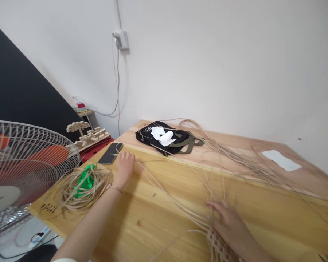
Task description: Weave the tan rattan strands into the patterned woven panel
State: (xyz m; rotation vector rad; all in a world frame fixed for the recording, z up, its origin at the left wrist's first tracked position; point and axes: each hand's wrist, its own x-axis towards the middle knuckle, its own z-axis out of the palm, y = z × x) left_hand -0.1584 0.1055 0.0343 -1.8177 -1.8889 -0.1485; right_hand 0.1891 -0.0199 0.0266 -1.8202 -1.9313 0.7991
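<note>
My left hand (125, 163) is closed around long, pale cane strands (164, 189), beside the phone. From this fist the strands run slantwise down to a woven cane piece (221, 247) at the bottom edge. My right hand (228, 220), somewhat blurred, grips the upper end of that weave, with its thumb side toward the left. Loose strand ends fan upward past its fingers. Part of the weave lies under the right hand and outside the picture.
A coil of cane (71, 193) with a green wrapper (84, 182) lies left, near a black phone (110, 153). Behind are a black bag (144, 135), white tissue (164, 136), a long cane bundle (229, 154) and white paper (281, 160). A fan (30, 163) stands beside the table.
</note>
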